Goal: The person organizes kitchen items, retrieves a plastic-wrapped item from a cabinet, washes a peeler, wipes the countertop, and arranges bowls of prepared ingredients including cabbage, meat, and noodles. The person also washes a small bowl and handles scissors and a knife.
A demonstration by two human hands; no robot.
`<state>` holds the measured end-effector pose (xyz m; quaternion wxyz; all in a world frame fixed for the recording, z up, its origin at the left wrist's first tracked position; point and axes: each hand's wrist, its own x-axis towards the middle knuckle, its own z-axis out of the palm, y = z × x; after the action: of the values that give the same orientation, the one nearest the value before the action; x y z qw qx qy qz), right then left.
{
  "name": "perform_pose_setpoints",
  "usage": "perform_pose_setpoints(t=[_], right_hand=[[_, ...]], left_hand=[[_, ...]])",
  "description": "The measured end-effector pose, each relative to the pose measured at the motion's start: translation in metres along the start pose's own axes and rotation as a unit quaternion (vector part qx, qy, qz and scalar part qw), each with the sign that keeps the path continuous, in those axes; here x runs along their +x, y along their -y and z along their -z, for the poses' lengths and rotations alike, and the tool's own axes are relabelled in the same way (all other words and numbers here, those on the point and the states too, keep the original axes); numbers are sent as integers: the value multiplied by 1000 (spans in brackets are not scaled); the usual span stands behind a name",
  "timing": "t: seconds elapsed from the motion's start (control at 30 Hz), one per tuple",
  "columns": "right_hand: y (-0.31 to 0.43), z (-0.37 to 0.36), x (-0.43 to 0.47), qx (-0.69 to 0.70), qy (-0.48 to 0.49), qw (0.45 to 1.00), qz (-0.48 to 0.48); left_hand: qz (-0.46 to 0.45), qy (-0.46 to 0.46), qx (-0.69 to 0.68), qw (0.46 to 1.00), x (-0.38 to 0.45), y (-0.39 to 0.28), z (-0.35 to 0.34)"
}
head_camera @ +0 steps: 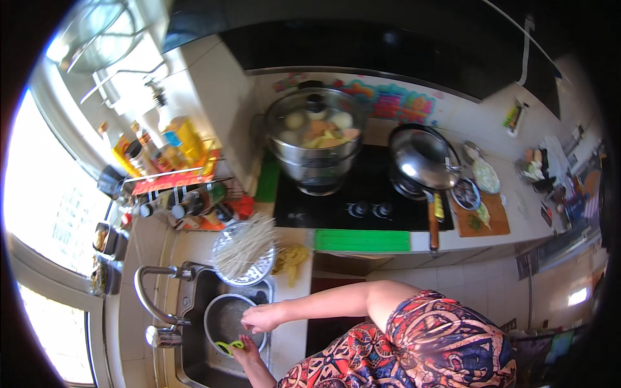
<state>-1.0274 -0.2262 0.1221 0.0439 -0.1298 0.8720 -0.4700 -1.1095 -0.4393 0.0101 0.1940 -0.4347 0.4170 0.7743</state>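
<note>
A round metal pot (228, 317) sits in the stainless steel sink (220, 366). My right hand (262, 317) is over the pot's rim, its fingers bent together; whether anything small is between them cannot be told. Below it in the view, my left hand (247, 353) holds a green-handled tool (224, 347) with two loops, apparently scissors, at the pot's edge; its blades cannot be made out. Dry white noodles (247, 245) lie across a silvery perforated bowl (237, 279) beside the sink. Yellowish strips (291, 259) of food lie on the counter next to that bowl.
A curved faucet (150, 296) stands beside the sink. The black stove (310, 213) bears a lidded steamer (315, 140) with food inside and a lidded wok (422, 157). Sauce bottles (184, 140) fill a rack; a cutting board (495, 220) lies beyond the stove.
</note>
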Motion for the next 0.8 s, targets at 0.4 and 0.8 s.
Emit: perform_pose_setpoints(t=[0.4, 0.8], right_hand=[[79, -6, -437, 359, -486, 767, -214], [144, -119, -712, 460, -803, 378, 10]], left_hand=[[147, 605, 328, 711, -322, 316, -45], [59, 809, 555, 184, -488, 567, 35]])
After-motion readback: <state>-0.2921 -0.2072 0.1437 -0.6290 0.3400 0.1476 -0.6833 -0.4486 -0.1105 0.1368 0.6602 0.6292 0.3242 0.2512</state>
